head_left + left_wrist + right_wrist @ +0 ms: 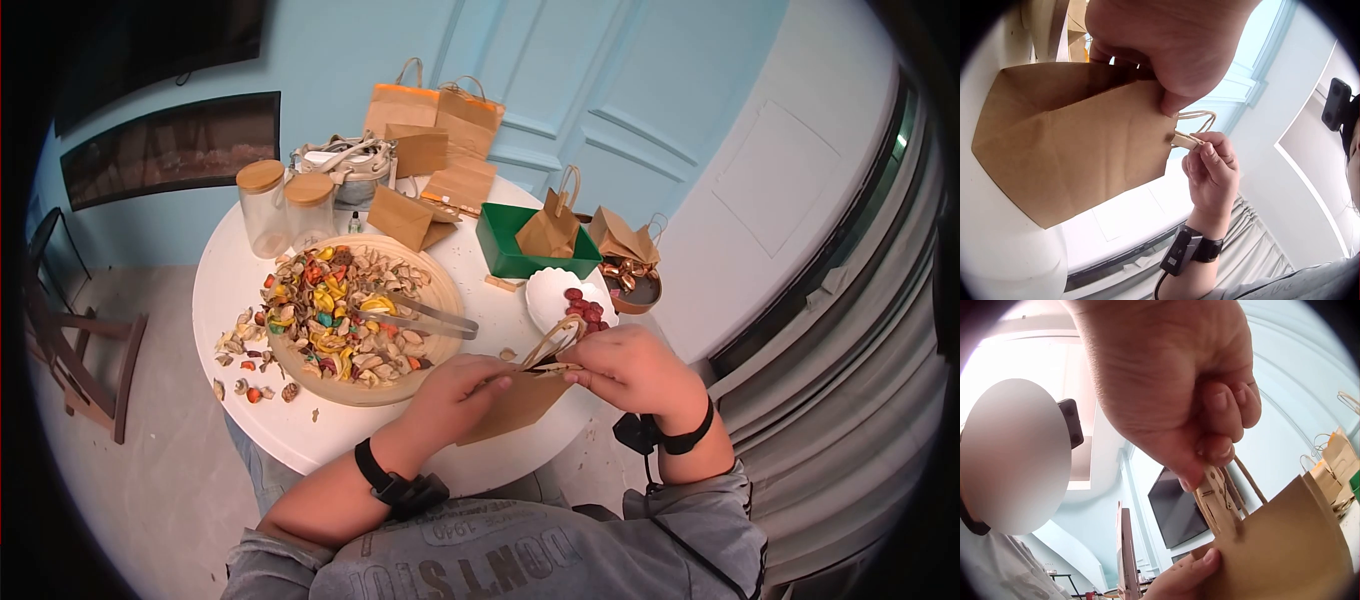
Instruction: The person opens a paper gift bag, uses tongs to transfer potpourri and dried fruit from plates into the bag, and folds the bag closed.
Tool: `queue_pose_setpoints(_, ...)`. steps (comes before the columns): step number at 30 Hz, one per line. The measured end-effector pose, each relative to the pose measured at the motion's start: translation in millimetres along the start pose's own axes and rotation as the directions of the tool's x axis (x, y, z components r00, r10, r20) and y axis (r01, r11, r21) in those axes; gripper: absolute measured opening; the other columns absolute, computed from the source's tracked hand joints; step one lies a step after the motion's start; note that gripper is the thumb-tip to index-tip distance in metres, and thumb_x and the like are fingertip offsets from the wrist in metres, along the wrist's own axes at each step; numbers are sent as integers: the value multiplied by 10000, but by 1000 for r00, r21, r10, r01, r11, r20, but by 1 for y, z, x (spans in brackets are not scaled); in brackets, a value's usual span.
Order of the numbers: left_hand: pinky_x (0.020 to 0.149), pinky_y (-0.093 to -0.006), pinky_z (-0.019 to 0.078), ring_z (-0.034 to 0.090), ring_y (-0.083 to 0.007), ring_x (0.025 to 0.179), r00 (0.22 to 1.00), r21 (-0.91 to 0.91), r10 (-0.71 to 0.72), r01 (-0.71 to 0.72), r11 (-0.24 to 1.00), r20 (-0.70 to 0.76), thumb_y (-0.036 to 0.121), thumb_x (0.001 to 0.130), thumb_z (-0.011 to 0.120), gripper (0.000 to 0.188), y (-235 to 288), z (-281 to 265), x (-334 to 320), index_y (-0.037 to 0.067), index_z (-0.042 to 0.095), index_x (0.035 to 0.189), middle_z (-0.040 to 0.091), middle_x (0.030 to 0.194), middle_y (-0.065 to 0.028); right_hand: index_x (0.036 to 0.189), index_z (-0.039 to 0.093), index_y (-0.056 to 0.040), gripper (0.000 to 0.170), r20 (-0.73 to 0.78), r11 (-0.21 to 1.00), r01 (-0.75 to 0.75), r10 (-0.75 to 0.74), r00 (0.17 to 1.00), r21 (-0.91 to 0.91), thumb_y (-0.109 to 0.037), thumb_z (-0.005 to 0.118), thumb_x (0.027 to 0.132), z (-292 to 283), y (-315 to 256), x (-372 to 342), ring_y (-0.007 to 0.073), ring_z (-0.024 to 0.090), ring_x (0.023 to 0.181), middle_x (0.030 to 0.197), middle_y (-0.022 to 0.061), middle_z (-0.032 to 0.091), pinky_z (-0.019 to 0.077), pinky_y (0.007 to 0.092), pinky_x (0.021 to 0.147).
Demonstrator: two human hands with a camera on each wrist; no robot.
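A brown paper bag with twisted handles is held tilted over the near edge of the table. My left hand grips its top edge, thumb on one side and fingers behind. On the other side of the handles, my right hand pinches a small wooden clothespin between thumb and fingertips. In the right wrist view the clothespin sits at the bag's top edge beside the handles.
A round basket of dried petals bears grey tongs. Near the right hand stands a white scalloped bowl with dark red pieces. Behind are a green box, wooden-lidded jars, a handbag and several paper bags.
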State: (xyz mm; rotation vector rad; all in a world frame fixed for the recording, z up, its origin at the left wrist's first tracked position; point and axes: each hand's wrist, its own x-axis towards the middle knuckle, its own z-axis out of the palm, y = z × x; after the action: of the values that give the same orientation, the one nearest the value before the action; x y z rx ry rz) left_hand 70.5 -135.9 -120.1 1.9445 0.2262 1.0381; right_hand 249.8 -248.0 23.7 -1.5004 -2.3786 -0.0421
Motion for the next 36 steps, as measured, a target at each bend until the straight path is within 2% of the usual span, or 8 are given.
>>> queue_pose_setpoints(9, 794, -368, 473, 601, -294, 888, 1000, -25, 0, 0, 1000, 6, 142, 878, 613, 201, 1, 1, 0, 62, 667, 1054, 647, 924, -131, 802, 563, -35, 154, 151, 988, 107, -89, 984, -111, -153, 661, 812, -11, -6, 20, 315, 556, 603, 628, 111, 536, 444, 401, 558)
queue_pose_setpoints(15, 765, -337, 476, 610, -264, 853, 1000, 34, -21, 20, 999, 11, 124, 876, 629, 181, 1, -1, 0, 28, 658, 1026, 654, 914, -120, 825, 569, -37, 134, 230, 998, -37, 48, 972, -49, -162, 617, 841, -5, -4, 32, 332, 591, 696, 708, 119, 569, 469, 412, 623)
queue_pose_setpoints(21, 740, -337, 476, 607, -261, 836, 1000, 30, 7, -6, 1000, -12, 124, 876, 627, 175, 4, -1, 0, 27, 656, 1019, 646, 898, -118, 882, 586, -56, 115, 174, 996, -31, 45, 984, -82, -163, 608, 846, -5, -11, 32, 312, 619, 741, 757, 99, 608, 491, 398, 656)
queue_pose_setpoints(23, 738, -337, 476, 607, -261, 835, 1000, 44, -14, 15, 999, -12, 126, 877, 625, 178, 4, -2, 0, 29, 657, 1022, 647, 902, -117, 918, 575, -67, 132, 181, 987, -110, 130, 975, -117, -168, 614, 843, -8, -19, 33, 308, 619, 719, 733, 99, 609, 487, 401, 633)
queue_pose_setpoints(27, 739, -338, 476, 608, -260, 831, 1000, 39, -3, 4, 999, -20, 130, 877, 624, 181, -1, 1, -1, 32, 657, 1026, 647, 907, -117, 939, 569, -86, 156, 178, 986, -111, 132, 975, -125, -184, 632, 836, -9, -15, 27, 308, 612, 682, 691, 103, 595, 473, 404, 597)
queue_pose_setpoints(30, 724, -334, 479, 607, -254, 816, 998, 48, 42, -40, 998, -41, 135, 875, 630, 186, 0, 1, -1, 35, 657, 1029, 646, 910, -116, 913, 568, -92, 162, 97, 988, -64, 78, 992, -142, -183, 664, 820, -17, -16, 17, 308, 599, 648, 654, 104, 574, 450, 401, 560)
queue_pose_setpoints(32, 706, -322, 480, 607, -245, 806, 1000, 19, -21, 21, 1000, 11, 139, 875, 632, 186, 6, -3, -1, 33, 655, 1027, 645, 911, -114, 880, 553, -84, 180, -68, 981, -165, 172, 983, 99, -174, 691, 806, -14, -24, 7, 310, 584, 627, 646, 102, 562, 434, 390, 539)
queue_pose_setpoints(36, 696, -312, 480, 607, -237, 806, 1000, 18, -9, 10, 1000, -13, 143, 876, 636, 188, 5, -3, -1, 29, 651, 1025, 645, 911, -112, 824, 493, -70, 224, -93, 997, -72, 72, 993, 7, -156, 699, 807, 28, -24, 1, 291, 551, 576, 615, 100, 518, 413, 379, 515)
